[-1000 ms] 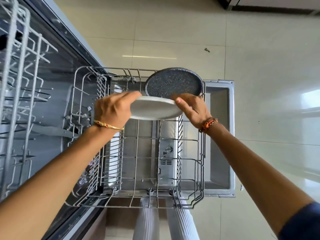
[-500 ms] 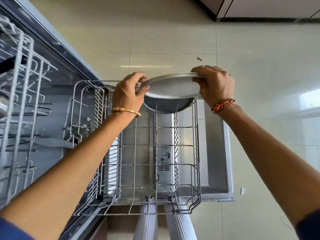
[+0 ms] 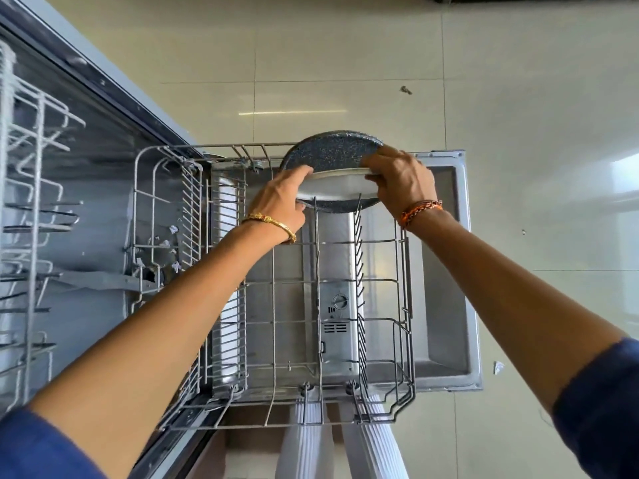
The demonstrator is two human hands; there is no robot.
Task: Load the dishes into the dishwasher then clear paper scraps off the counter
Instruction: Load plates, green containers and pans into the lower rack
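Steel plate (image 3: 340, 184), seemingly on edge against speckled plate (image 3: 328, 152), gripped by left hand (image 3: 280, 202) and right hand (image 3: 401, 181).

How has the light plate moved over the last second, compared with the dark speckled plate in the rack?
Yes. The light plate, gripped by both hands, rose above the dark speckled plate, then came back down in front of it, into the lower rack.

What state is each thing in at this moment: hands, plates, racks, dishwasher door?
left hand: grips the light plate's left edge
right hand: grips the light plate's right edge
light plate: held at the lower rack's far end, not yet released
dark speckled plate: on edge in the rack, behind the light plate
lower rack: pulled out over the door, otherwise unloaded
dishwasher door: fully open
upper rack: no dishes visible
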